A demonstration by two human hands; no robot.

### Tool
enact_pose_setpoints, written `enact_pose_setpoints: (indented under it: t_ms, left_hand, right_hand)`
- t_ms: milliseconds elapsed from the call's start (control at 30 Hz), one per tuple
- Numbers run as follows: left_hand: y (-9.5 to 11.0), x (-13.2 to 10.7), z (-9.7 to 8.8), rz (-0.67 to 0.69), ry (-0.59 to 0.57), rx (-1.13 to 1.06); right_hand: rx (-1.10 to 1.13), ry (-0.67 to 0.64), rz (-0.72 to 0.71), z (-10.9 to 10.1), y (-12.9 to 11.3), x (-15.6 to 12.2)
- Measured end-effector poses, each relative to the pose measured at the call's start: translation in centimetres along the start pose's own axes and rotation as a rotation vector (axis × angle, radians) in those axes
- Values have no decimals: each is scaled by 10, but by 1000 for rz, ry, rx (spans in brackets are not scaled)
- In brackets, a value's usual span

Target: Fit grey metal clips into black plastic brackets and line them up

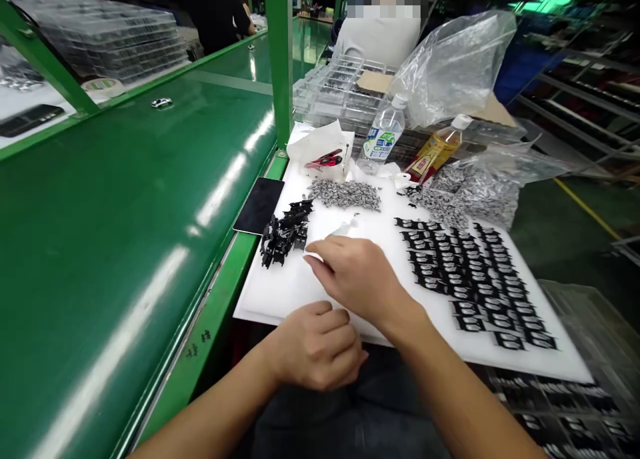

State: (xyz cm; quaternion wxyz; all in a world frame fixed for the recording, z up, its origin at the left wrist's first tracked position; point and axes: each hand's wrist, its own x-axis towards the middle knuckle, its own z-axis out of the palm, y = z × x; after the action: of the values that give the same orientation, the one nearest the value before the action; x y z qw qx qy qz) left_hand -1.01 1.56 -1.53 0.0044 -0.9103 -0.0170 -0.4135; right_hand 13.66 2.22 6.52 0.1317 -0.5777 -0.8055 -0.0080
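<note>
My right hand (357, 272) rests on the white foam board (280, 292), fingers curled toward the pile of loose black plastic parts (285, 232); whatever sits under its fingertips is hidden. A small pale piece (345, 229) lies just beyond it. My left hand (317, 345) is curled into a loose fist at the board's near edge, and I cannot make out anything in it. Rows of assembled black parts with metal inserts (475, 279) cover the board's right side. A heap of small silver metal pieces (345, 194) lies at the far middle.
A green conveyor belt (125, 199) runs along the left, with a dark phone (259, 205) at its edge. Two bottles (384, 135), a clear plastic bag (450, 65), a bag of metal pieces (470, 192) and clear trays (340, 89) stand behind. Another person (380, 35) sits opposite.
</note>
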Motion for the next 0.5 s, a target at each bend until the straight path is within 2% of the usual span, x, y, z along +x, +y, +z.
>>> enact_pose_setpoints:
  t_ms: [100, 200, 267, 367, 500]
  left_hand:
    - [5, -2, 4, -6, -29, 17]
    - [5, -2, 5, -39, -9, 26]
    - [4, -2, 4, -61, 1, 30]
    - [3, -1, -1, -75, 32, 44]
    - [-2, 3, -8, -146, 77, 113]
  right_hand:
    - [-79, -53, 26, 19, -3, 30]
    - [-138, -67, 16, 29, -1, 31]
    - [-159, -78, -8, 29, 0, 18]
    - [-152, -85, -51, 20, 6, -19]
    - [-17, -105, -53, 1, 29, -70]
